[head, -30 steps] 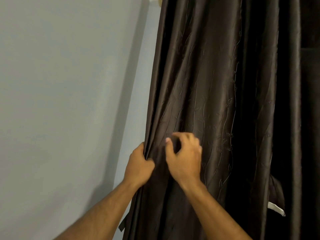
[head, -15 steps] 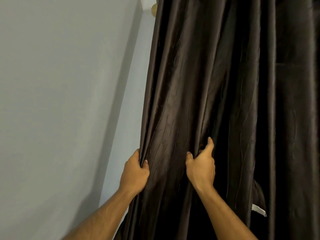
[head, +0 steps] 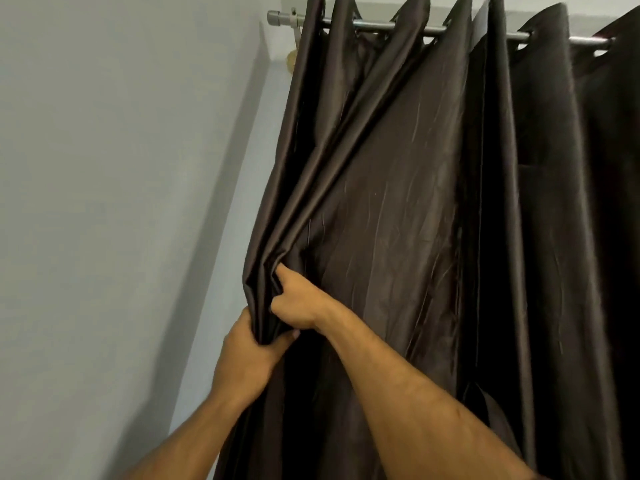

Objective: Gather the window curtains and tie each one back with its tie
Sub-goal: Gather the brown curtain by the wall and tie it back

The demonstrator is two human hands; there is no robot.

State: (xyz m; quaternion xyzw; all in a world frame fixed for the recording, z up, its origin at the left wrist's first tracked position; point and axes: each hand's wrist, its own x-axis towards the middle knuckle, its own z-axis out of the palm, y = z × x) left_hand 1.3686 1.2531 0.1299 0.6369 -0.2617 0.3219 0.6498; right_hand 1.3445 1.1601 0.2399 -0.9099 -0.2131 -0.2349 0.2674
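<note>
Over on the left, a pale grey wall [head: 104,202] is filling that side of the view, with the curtain's shadow falling along it. Just beside that shadow, the left hand [head: 247,355] is gripping the gathered edge of the dark brown curtain [head: 398,220], fingers wrapping behind the bunch and hiding there, the thumb lying across the front; the forearm is running up from the bottom edge, where it is getting cut off. Directly above and touching it, the right hand [head: 299,303] is clutching the same bunch, its fingertips burying themselves in the folds so they are hard to make out, the wrist bending left and the forearm slanting down to the lower right corner. Folds are fanning up and to the right from the two hands toward the metal rod [head: 374,26] at the top, where the grommets are hanging; a small yellowish fitting [head: 291,58] behind the curtain's edge is too hidden to identify. Further right, the fabric is hanging straight in deep pleats, darkening until detail is getting lost, and a loose flap [head: 491,407] low down is hard to read.
</note>
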